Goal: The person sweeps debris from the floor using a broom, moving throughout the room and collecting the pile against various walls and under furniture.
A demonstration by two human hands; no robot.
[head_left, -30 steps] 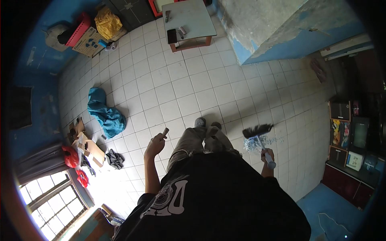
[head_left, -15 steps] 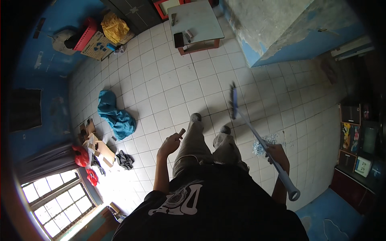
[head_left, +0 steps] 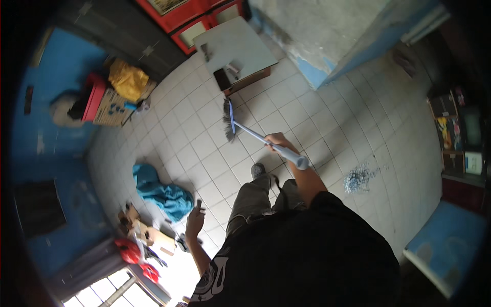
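Note:
My right hand point(head_left: 276, 140) is wrapped round the grey-blue handle of a broom point(head_left: 250, 132), held out in front of me. The broom's dark bristle head point(head_left: 228, 120) is at the floor, close to the low table. Its thick handle end points back over my right forearm. Off to my left, my left hand point(head_left: 195, 222) is closed, with a short, narrow piece sticking up from it that I cannot make out. A small pile of bluish-white scraps point(head_left: 359, 178) lies on the tiles to my right.
A low table point(head_left: 238, 48) with small items on top stands ahead. Teal cloth point(head_left: 162, 192) lies on the floor at left, near cardboard boxes point(head_left: 153, 236) and red bags point(head_left: 128, 250). A blue wall corner point(head_left: 317, 74) juts out ahead right; shelves point(head_left: 447, 128) stand far right.
My right hand has swung the broom forward and left, from beside the scraps toward the low table. My view has turned and I have stepped on. My left hand stays closed.

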